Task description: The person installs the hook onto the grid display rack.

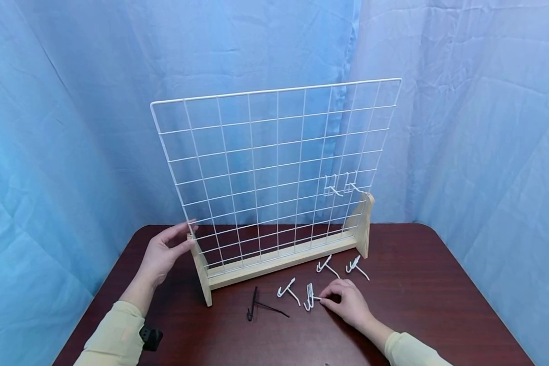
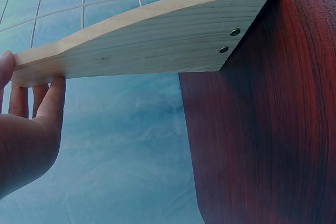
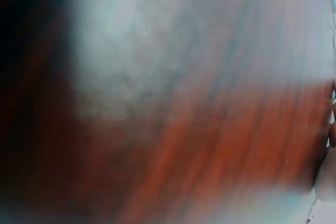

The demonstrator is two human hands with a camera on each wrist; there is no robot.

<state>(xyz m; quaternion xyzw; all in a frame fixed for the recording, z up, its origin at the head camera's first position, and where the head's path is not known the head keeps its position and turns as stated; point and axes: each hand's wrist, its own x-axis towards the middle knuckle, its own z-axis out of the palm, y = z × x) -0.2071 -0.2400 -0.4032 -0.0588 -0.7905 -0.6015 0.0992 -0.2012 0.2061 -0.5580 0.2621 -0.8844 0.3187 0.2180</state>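
Pale wood fills my left hand [image 1: 163,252], at eight o'clock in the head view, thumb and fingers gripping an end panel [image 2: 147,45] of the stand that bears the white wire grid [image 1: 277,144]. At five o'clock, my right hand [image 1: 347,303] pinches the stem of a white hook [image 1: 310,295]. A black hook [image 1: 255,303] lies at six o'clock on the dark red table [image 1: 421,315]; two hanging hooks [image 1: 333,188] sit toward three.

Blue curtains [image 1: 256,46] on 3 sides; reddish-brown table [image 1: 416,290].
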